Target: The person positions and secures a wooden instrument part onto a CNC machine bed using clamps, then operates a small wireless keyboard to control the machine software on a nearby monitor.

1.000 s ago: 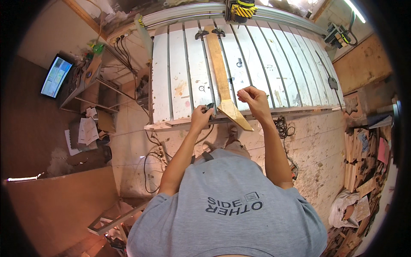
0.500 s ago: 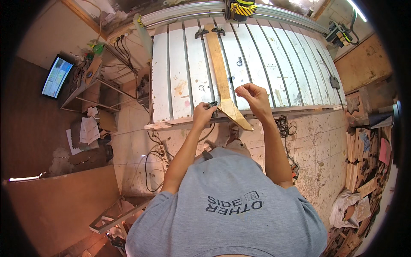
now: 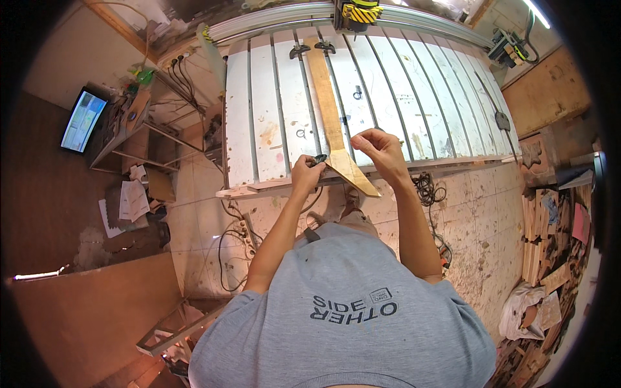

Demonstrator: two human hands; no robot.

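Note:
A long, light-brown wooden piece (image 3: 326, 97) lies on the slotted white machine bed (image 3: 259, 123). Its angled near end juts past the bed's front edge. At its far end, a black clamp (image 3: 299, 51) sits on the left side and another black clamp (image 3: 325, 47) on the right. My left hand (image 3: 306, 174) grips a small black clamp (image 3: 319, 159) close to the left side of the wood, where the angled part begins. Right of the wood, my right hand (image 3: 381, 154) is raised with fingertips pinched together; whatever they may hold is hidden.
A gantry rail (image 3: 278, 19) with a black-and-yellow spindle head (image 3: 359, 15) crosses the bed's far side. Cables (image 3: 427, 192) and a power strip (image 3: 247, 236) lie on the floor. A monitor (image 3: 84, 121) stands at left, and stacked wood offcuts (image 3: 540, 236) at right.
The view has shifted slightly. My right hand has turned a little, its fingertips still pinched; my left hand stays at the black clamp beside the wood.

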